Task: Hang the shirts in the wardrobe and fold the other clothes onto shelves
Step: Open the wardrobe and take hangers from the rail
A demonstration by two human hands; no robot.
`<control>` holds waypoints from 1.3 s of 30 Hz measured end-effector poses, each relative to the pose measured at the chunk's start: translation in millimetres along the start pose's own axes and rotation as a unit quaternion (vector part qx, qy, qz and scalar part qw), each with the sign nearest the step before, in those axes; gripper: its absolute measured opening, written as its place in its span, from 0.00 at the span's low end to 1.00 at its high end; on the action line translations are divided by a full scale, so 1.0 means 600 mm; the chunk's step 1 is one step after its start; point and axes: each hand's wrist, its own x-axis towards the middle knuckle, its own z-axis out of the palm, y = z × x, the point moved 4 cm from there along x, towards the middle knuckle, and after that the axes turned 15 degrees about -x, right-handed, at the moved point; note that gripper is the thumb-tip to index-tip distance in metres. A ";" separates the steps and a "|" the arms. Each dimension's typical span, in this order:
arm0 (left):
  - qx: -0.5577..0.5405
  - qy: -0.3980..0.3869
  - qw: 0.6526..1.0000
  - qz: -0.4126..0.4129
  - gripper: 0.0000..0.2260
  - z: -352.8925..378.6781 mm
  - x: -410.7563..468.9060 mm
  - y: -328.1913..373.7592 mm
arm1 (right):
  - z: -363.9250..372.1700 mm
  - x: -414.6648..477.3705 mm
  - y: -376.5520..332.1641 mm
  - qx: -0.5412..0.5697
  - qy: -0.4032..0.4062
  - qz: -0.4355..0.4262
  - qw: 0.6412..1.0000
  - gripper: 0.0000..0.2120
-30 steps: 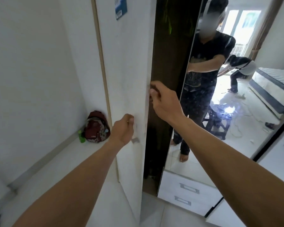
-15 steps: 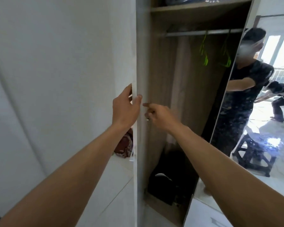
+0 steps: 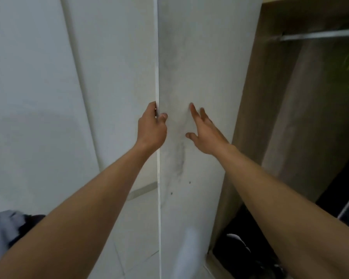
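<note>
Your left hand [image 3: 152,128] clamps the vertical edge of the wardrobe door [image 3: 195,77]; your right hand [image 3: 205,133] lies flat and spread on its inner face. The hanging rail [image 3: 318,35] runs crosswise up to your right, nearer your right hand; no shirt is held.

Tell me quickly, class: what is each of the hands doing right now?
Left hand: closed on the edge of the wardrobe door, thumb on the inner face.
Right hand: open, fingers spread against the door's inner face, holding nothing.
</note>
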 end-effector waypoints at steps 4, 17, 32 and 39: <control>0.019 0.031 0.999 -0.031 0.10 -0.013 0.035 -0.028 | 0.008 0.042 -0.007 0.023 0.039 -0.011 0.999 0.41; 0.081 0.110 0.991 0.009 0.31 -0.015 0.110 -0.077 | 0.051 0.135 -0.005 -0.042 0.051 -0.040 0.997 0.43; 0.474 -0.028 0.849 0.232 0.33 0.007 0.141 -0.107 | 0.057 0.153 -0.006 -0.094 0.060 -0.023 0.993 0.43; 0.477 -0.014 0.848 0.230 0.34 0.041 0.128 -0.090 | 0.012 0.103 0.040 -0.103 0.012 0.056 0.993 0.37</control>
